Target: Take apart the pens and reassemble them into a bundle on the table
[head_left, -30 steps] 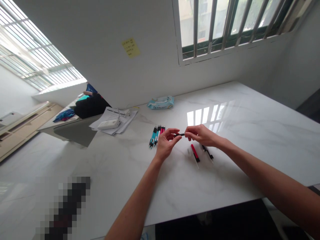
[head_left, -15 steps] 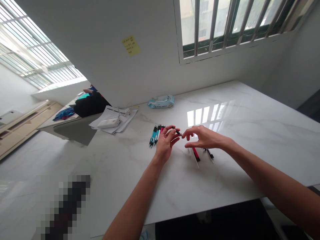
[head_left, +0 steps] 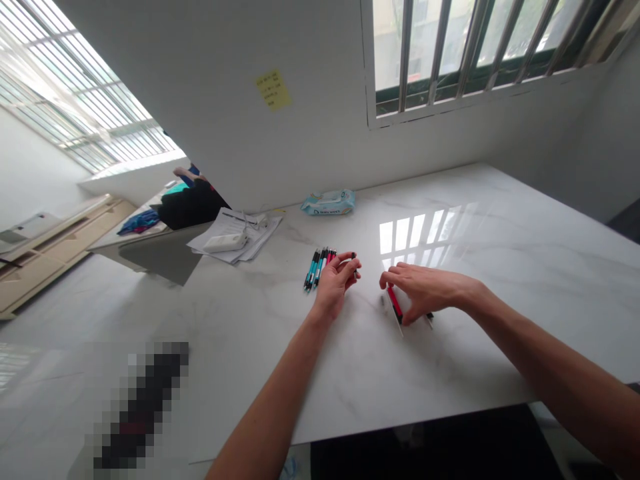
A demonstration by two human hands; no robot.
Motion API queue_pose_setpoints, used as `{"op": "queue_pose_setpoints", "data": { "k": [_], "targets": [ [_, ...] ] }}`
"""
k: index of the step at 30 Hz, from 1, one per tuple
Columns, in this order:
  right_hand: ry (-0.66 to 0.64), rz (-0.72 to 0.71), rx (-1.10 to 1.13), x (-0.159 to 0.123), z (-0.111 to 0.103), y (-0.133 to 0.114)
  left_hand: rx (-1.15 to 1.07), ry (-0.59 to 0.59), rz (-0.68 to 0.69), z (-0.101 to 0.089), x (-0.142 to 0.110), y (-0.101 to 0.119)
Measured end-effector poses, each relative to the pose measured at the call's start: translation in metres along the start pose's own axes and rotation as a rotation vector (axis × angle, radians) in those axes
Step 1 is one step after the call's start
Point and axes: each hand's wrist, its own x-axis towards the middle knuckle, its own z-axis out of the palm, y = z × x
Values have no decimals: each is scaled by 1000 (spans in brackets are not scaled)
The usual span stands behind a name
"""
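Head view: a white marble table [head_left: 520, 347] is reached over by both forearms from its near edge. A small black pen part [head_left: 354, 261] is pinched between the thumb and curled fingers of the left hand [head_left: 336, 283], with its long axis held nearly upright and its end raised above the fingers. The right hand [head_left: 427, 292] is held apart from the left, spread palm-down over a red-and-black pen [head_left: 395, 303]. That pen lies on a white strip [head_left: 399, 325], its long axis slanting from the far left toward the near right, and its far end is nearer the fingertips. Whether it is gripped or only covered cannot be told. A partly hidden black pen [head_left: 429, 317] is seen just beyond the right thumb. A bundle of parallel teal, black and red pens [head_left: 317, 268] lies just beside the left hand, toward the far edge, and is nearer that hand than the right. Papers [head_left: 235, 239] and a wet-wipes packet [head_left: 328, 203] lie farther off, by the far edge.
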Motion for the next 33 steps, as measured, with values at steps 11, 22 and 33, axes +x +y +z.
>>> {"op": "queue_pose_setpoints", "data": {
  "k": [11, 22, 33],
  "targets": [
    [35, -8, 2, -6, -12, -7, 47, -8, 13, 1, -1, 0],
    [127, 145, -116, -40, 40, -69, 52, -15, 36, 0, 1, 1],
    [388, 241, 30, -79, 60, -79, 175, -192, 87, 7, -4, -12]
  ]
}}
